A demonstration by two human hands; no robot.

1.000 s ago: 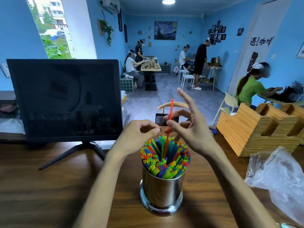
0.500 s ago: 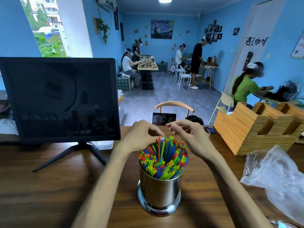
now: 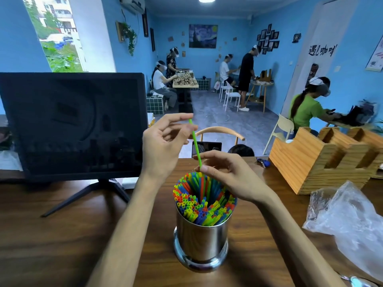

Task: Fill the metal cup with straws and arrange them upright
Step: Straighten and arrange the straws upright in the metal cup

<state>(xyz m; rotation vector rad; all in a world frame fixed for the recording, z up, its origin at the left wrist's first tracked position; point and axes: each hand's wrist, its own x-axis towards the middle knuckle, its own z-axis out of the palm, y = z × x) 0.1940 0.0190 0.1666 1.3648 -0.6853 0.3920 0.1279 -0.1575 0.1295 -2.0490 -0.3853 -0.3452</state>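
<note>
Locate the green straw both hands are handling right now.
Head view, centre: the green straw is pinched by the left hand above and the right hand below, over the metal cup.

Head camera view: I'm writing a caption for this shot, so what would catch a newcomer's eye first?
The metal cup packed with bright straws stands at the centre of the wooden table. Just above it the left hand and right hand pinch one green straw. A dark monitor fills the left.

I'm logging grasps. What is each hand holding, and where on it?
Both hold one green straw: left hand pinches near its top, right hand its lower part.
</note>
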